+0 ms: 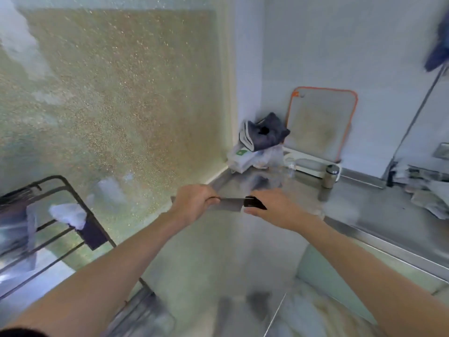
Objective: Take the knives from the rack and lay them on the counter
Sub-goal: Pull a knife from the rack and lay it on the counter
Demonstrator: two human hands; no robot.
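Note:
A knife point(230, 204) with a wide grey blade and a black handle lies level between my two hands, just above the steel counter point(364, 210). My left hand point(193, 203) grips the blade's left end from above. My right hand point(274, 207) is closed around the black handle at the right end. A black wire rack point(73, 198) stands at the left, in front of the frosted window, with cloths draped on its bars. The picture is blurred, and I cannot make out any other knives in the rack.
A grey cutting board with an orange rim point(320, 122) leans on the back wall. A dark cloth on packets point(262, 137) fills the corner. A small steel shaker point(330, 176) stands on the counter. A sink point(243, 276) lies below my arms.

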